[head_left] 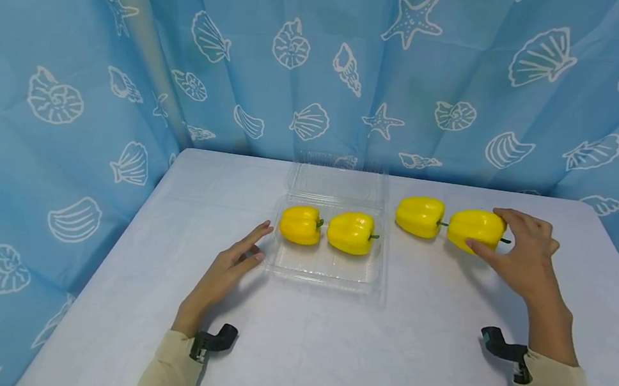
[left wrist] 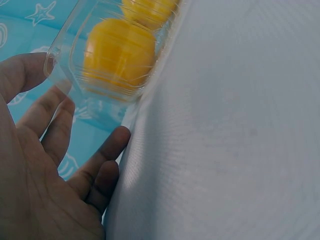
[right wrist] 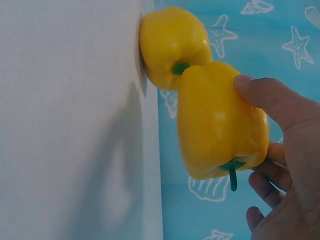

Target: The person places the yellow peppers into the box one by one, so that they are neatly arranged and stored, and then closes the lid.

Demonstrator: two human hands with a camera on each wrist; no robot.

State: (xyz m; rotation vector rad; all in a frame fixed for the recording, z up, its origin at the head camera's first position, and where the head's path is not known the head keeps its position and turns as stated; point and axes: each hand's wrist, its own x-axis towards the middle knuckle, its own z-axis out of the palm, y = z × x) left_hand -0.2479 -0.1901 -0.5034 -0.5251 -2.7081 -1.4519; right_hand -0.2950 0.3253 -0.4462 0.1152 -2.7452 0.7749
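This looks like a small staged recording corner, a tabletop set screened off by fabric, though what kind of building lies around it cannot be told. A blue curtain (head_left: 353,24) printed with white shells and starfish hangs in folds along the far side and continues at left and right, around a plain white table (head_left: 347,358). Black wrist cameras (head_left: 220,339), one near left and one near right, also suggest a filming set-up.

Soft, even light; faint shadows lie on the surface (head_left: 323,362); small glints dot the yellow peppers (head_left: 419,217); wrist views look dimmer.
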